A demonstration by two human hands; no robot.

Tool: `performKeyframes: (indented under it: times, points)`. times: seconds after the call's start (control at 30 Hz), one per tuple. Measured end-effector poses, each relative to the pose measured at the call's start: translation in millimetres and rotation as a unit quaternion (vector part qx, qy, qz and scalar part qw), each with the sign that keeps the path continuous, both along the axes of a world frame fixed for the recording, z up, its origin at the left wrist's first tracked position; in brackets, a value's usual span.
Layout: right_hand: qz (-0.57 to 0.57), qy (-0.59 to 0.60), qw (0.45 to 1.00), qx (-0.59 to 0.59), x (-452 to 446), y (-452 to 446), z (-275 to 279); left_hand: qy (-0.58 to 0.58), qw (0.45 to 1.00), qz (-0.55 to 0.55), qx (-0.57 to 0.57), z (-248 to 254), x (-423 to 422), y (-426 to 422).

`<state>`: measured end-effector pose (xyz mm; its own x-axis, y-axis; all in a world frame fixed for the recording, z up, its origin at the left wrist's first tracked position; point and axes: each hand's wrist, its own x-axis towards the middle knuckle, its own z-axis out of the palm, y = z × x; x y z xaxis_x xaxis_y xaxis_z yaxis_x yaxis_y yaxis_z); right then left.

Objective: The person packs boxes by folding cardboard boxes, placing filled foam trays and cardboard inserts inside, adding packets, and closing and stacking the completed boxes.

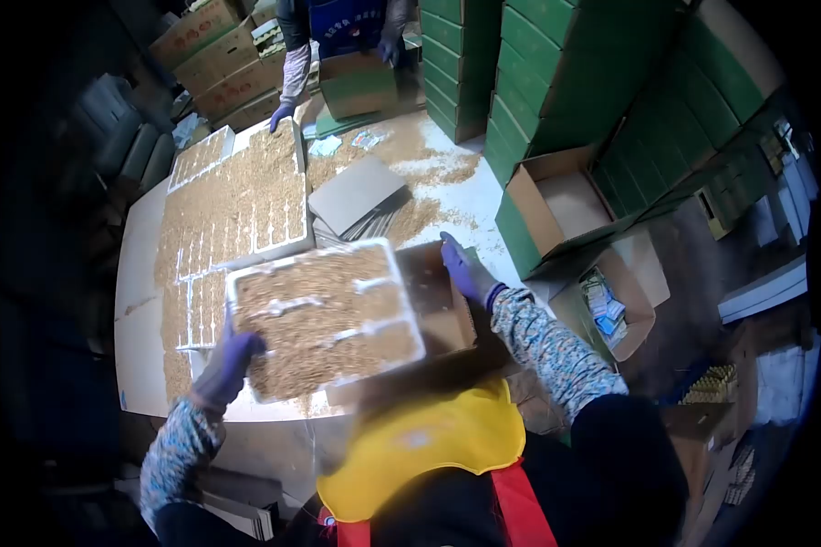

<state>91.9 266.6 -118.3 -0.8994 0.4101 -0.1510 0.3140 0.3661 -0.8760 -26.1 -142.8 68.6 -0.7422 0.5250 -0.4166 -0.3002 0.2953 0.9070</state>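
Note:
A white foam tray filled with brown grain-like material is tilted and slightly blurred over the table's front edge. My left hand, in a purple glove, grips its lower left side, thumb over the rim. To the tray's right is an open cardboard box, partly hidden beneath it. My right hand, gloved too, rests at that box's far right edge with its fingers stretched out, holding nothing. Similar filled trays stand together on the table behind.
Grey cardboard sheets lie stacked mid-table. Opposite, a co-worker's gloved hand touches a tray near a green box. Green boxes are piled at right, beside an open box and a carton of packets.

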Motion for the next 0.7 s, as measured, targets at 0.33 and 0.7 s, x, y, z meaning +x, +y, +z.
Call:
performKeyframes:
  times: [0.33,0.7]
  points:
    - [-0.025,0.009,0.999,-0.044,27,4,34,-0.018,0.992,-0.054,-0.109,-110,36,102]
    - [-0.145,0.093,0.916,0.363,41,-27,-10,0.111,0.93,-0.204,-0.286,-94,-158,232]
